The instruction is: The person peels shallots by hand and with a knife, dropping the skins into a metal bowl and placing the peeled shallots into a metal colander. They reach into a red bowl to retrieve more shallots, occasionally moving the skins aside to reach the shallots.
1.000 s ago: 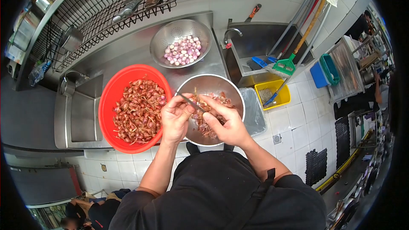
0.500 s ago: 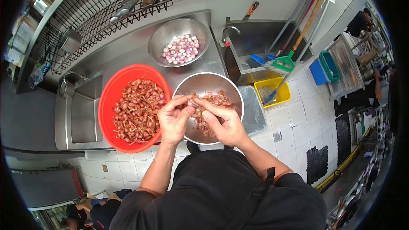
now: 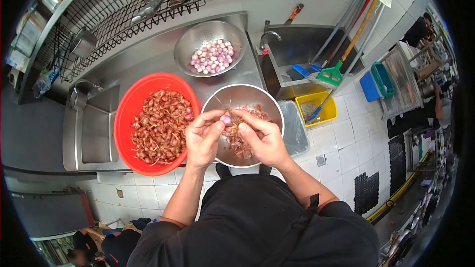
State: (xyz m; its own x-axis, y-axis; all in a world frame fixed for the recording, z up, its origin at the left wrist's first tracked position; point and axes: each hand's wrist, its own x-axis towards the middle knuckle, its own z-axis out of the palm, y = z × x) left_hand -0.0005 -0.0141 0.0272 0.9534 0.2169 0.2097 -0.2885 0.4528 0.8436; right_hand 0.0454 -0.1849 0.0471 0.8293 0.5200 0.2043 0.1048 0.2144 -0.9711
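Both hands, left hand [image 3: 202, 138] and right hand [image 3: 264, 141], pinch one shallot [image 3: 227, 119] over the steel bowl [image 3: 247, 94], whose rim touches the red basin [image 3: 129, 113] at the worktop's [image 3: 148, 64] front edge.

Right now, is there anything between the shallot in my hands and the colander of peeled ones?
Nothing visible blocks it. The shallot sits between left hand and right hand over the steel bowl. Only that bowl's far rim and bare counter lie before the colander.
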